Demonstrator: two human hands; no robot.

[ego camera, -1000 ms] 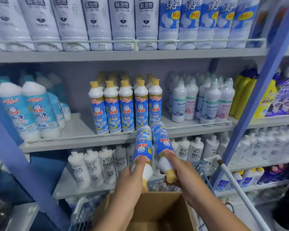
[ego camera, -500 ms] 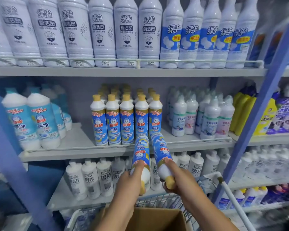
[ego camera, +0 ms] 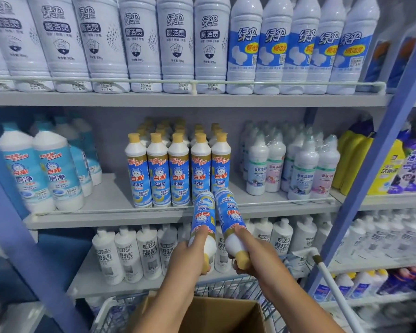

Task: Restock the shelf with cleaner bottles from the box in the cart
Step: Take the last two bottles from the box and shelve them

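My left hand (ego camera: 186, 257) grips a blue-labelled cleaner bottle (ego camera: 204, 217) with a yellow cap, its base pointing away from me toward the shelf. My right hand (ego camera: 252, 254) grips a second matching bottle (ego camera: 229, 213) held the same way, right beside the first. Both bases reach the front rail of the middle shelf (ego camera: 106, 212), just right of the row of matching yellow-capped bottles (ego camera: 178, 171) standing there. The open cardboard box (ego camera: 226, 316) sits in the wire cart (ego camera: 113, 311) below my forearms; its inside is hidden.
Light-blue bottles (ego camera: 41, 171) stand left on the middle shelf, white shrink-wrapped bottles (ego camera: 291, 164) right. Tall white bottles (ego camera: 142, 44) fill the top shelf, white bottles (ego camera: 130, 253) the lower one. A blue upright (ego camera: 380, 164) slants at right, another at left. A white cart handle (ego camera: 334, 289) is lower right.
Both hands have carried the two bottles up and forward from above the box to the middle shelf's front rail. The view has moved closer to the shelf.
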